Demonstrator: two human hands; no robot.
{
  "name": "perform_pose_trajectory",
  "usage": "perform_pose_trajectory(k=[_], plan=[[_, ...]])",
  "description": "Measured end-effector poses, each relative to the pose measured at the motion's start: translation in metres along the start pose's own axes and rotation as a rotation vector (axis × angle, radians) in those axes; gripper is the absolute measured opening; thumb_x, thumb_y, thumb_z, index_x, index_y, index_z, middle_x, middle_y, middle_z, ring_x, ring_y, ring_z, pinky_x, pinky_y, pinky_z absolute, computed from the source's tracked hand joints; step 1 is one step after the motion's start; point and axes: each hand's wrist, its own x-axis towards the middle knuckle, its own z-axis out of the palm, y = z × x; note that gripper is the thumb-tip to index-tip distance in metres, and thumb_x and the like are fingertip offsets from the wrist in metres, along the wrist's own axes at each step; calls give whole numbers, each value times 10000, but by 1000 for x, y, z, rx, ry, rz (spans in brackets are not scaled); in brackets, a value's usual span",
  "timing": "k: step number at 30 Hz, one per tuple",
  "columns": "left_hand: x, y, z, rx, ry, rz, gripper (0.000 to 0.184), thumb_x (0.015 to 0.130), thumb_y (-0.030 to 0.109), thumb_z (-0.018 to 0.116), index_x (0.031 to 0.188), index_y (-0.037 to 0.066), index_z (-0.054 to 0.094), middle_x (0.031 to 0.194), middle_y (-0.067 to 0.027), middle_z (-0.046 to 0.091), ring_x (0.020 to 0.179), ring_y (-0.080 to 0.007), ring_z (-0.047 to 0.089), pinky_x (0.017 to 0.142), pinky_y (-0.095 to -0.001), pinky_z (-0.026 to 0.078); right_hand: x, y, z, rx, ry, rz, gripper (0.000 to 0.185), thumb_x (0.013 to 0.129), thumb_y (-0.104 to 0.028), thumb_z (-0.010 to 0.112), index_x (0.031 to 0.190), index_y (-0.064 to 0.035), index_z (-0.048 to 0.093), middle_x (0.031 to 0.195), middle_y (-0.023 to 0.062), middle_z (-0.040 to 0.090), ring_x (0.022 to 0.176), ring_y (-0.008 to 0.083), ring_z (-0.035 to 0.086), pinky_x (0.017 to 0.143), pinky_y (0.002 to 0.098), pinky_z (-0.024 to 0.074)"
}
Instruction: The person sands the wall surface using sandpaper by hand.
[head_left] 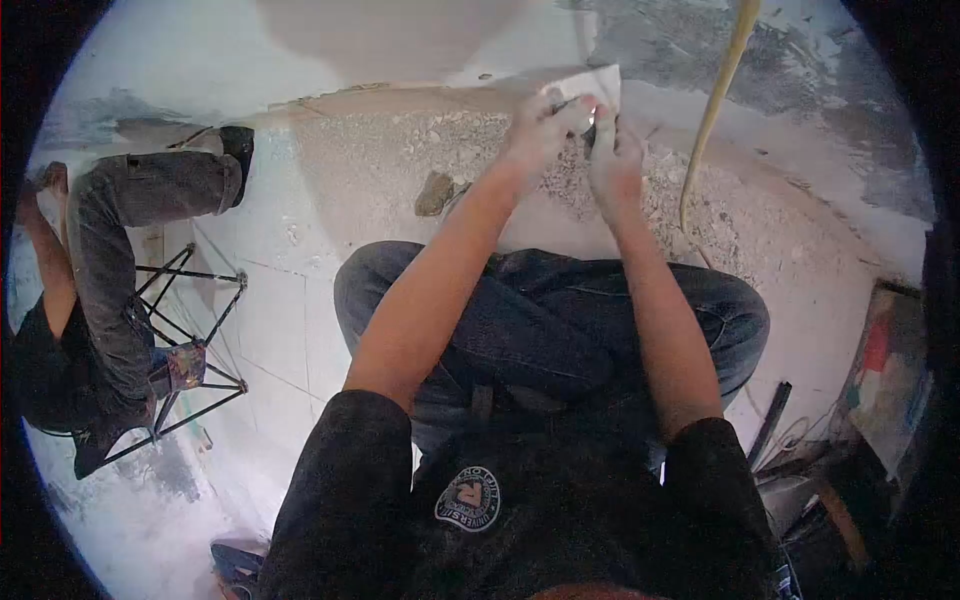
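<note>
Close to the base of the wall, both my hands are together around a flat, pale, dust-coated scraper-like tool [603, 80]. Its broad edge faces the wall, and a dark part shows between my fingers. My left hand [538, 132] is closed on its left side. From below, my right hand [614, 165] grips it with the thumb up against the middle. My fingers cover much of the tool, so its exact kind is unclear. White dust coats both hands. Beneath them, crumbled debris [480, 140] lies along the foot of the wall [400, 40].
A brownish lump [434, 194] lies on the floor left of my hands. A yellowish cord [714, 110] hangs down on the right. At left, another person [100, 260] sits on a folding stool [190, 360]. A dusty panel [885, 370] stands far right near a black bar [770, 424].
</note>
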Motion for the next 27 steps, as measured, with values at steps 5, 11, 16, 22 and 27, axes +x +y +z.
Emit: perform_pose_trajectory(k=[5,11,16,22,27], plan=[[-3,-34,-13,150,93,-205,297,856,335,700,885,39,692,788,-31,656,701,-118,574,662,-275,449,-7,56,14,-165,54,-55,383,966,-335,485,1021,19,618,800,196,638,760,316,618,703,410,463],[5,-18,-11,78,-5,-171,340,836,346,721,948,25,701,830,-50,674,737,-120,596,696,-278,470,4,44,5,-261,2,33,401,961,-344,472,992,34,603,929,262,625,876,404,592,766,431,445],[-1,-19,-10,153,115,-253,324,840,325,721,953,22,693,875,-54,676,761,-124,604,698,-279,472,8,69,13,-192,14,-26,370,973,-326,485,860,8,599,731,110,553,661,244,512,598,351,391],[-8,5,2,108,40,-107,326,845,287,718,1031,22,677,890,-38,667,802,-129,600,719,-280,466,2,24,0,-164,-53,114,425,950,-384,488,973,23,609,904,244,620,873,364,594,781,431,440],[1,-44,-18,129,109,-259,222,874,241,676,958,35,680,849,-14,649,758,-94,565,679,-252,439,5,75,8,-178,-102,228,424,953,-381,484,1049,13,610,957,239,614,899,366,590,801,426,436]])
